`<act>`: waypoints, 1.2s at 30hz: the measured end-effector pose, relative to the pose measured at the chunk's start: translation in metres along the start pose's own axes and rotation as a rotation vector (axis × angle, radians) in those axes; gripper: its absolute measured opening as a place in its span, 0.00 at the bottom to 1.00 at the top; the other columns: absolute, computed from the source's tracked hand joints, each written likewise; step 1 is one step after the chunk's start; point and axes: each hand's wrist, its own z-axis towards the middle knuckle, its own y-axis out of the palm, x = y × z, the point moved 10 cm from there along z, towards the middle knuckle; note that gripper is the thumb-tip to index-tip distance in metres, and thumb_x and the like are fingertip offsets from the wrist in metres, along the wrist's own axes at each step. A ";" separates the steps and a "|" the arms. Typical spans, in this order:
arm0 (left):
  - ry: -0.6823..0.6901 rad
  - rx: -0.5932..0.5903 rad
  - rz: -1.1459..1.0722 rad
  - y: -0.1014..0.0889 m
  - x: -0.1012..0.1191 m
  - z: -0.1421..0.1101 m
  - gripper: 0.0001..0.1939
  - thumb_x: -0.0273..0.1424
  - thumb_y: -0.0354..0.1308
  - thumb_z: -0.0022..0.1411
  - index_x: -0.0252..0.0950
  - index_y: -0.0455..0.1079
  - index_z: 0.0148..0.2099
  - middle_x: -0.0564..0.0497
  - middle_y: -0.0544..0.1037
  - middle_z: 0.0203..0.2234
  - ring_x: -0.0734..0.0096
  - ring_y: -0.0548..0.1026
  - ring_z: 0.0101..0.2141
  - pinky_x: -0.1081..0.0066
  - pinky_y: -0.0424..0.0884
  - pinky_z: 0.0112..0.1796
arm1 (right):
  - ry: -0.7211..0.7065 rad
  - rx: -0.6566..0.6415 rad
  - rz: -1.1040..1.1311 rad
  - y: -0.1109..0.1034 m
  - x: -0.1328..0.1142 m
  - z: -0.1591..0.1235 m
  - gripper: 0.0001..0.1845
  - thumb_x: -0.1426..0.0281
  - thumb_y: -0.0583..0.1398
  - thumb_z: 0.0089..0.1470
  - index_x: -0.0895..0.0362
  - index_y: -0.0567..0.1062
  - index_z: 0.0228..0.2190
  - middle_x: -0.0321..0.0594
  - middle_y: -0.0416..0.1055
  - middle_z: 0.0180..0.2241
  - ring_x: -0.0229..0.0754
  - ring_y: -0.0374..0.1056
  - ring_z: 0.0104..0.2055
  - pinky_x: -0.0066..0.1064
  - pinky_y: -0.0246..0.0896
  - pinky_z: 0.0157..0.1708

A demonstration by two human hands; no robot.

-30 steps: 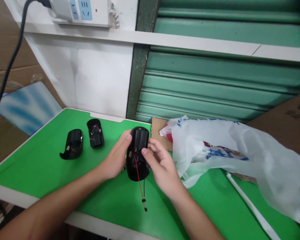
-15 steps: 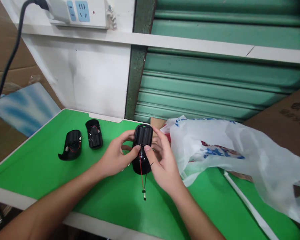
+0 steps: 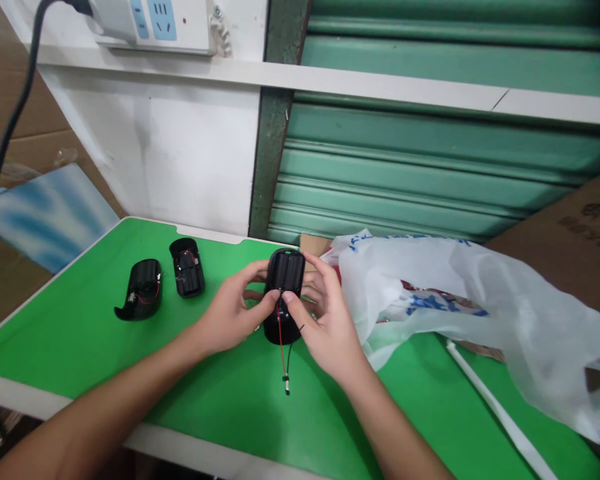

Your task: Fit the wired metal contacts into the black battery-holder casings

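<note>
Between my two hands is a black plastic housing (image 3: 285, 270) with long battery-like slots in its upper half and a small green spot at its top edge. My left hand (image 3: 237, 308) grips its left side, the thumb pressed on the middle. From the right, my right hand (image 3: 330, 323) holds it the same way, with its thumb tip close to the other one. A red wire (image 3: 281, 337) and a dark wire hang from the middle, ending in a small connector (image 3: 287, 385) below the housing. My fingers behind the housing are partly hidden.
Two similar black housings with red wires, one curved (image 3: 144, 291) and one upright (image 3: 187, 268), lie on the green table mat (image 3: 220, 407) at left. A white plastic bag (image 3: 430, 287) and a white strip (image 3: 500, 410) lie at right. A power strip (image 3: 155, 27) is mounted above.
My hands keep the same grip on the black housing. The right thumb has shifted slightly left toward the left thumb, and the hanging connector has swung a little up and left.
</note>
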 end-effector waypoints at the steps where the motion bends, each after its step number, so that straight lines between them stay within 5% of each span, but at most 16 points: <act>1: 0.001 -0.002 0.000 0.000 -0.001 0.000 0.20 0.34 0.59 0.69 0.36 0.72 0.61 0.40 0.79 0.55 0.61 0.77 0.51 0.68 0.79 0.44 | 0.005 0.001 -0.003 0.000 0.001 0.000 0.30 0.60 0.62 0.65 0.47 0.60 0.64 0.45 0.72 0.48 0.43 0.77 0.42 0.34 0.77 0.36; 36: 0.037 0.002 0.053 0.008 -0.005 -0.004 0.26 0.33 0.53 0.73 0.35 0.65 0.69 0.36 0.76 0.61 0.55 0.77 0.57 0.62 0.81 0.49 | 0.028 0.088 -0.030 0.001 0.006 -0.004 0.30 0.61 0.62 0.64 0.48 0.61 0.63 0.46 0.72 0.48 0.44 0.76 0.41 0.34 0.77 0.35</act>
